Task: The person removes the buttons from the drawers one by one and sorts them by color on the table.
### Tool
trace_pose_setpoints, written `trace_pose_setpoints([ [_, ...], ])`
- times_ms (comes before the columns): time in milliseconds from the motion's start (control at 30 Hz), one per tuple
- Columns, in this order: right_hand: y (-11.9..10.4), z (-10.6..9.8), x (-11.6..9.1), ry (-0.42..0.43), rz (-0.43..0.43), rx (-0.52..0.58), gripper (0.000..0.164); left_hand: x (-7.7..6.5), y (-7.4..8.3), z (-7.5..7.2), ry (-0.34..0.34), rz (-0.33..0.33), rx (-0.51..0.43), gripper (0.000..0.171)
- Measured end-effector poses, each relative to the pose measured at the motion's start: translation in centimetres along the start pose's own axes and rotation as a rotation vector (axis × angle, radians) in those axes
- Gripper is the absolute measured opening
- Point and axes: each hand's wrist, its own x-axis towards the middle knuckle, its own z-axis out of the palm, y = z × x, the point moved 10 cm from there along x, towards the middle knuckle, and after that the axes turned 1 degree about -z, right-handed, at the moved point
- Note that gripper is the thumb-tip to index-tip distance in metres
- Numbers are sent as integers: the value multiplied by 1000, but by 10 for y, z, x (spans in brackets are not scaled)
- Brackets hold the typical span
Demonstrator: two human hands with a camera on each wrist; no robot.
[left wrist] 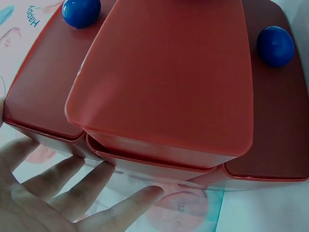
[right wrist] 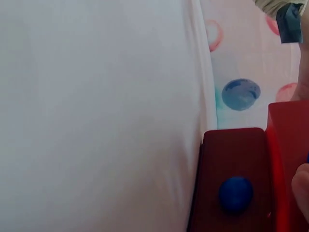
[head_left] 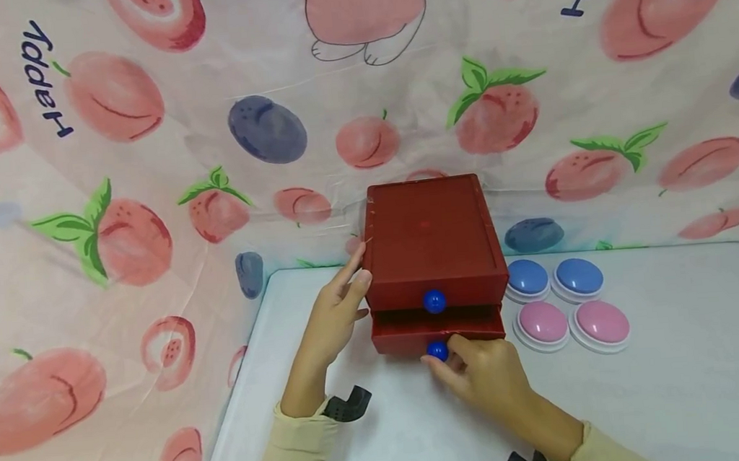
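On the white table, the red cabinet looks light and stiff, likely to slide unless braced. Its 1 pulled-out drawer probably runs easily. The left hand, fingers spread, steadies the cabinet's left side; the right hand pinches the drawer's smooth blue knob, the natural hold.

Cloth-lined workspace: white table, fruit-print sheet

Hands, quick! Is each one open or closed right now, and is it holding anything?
Left hand: open, fingers against the side of the red box.
Right hand: closed, pinching the blue knob of the pulled-out drawer.
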Motion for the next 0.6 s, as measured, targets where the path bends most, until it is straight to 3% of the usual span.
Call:
trace_pose_setpoints([
  [300, 7, 1, 3, 58, -39, 59, 56, -1, -2, -1, 7, -7, -7, 52],
  [600, 22, 10, 13, 40, 2, 60, 59, 0, -1, 1, 3, 0, -14, 52],
])
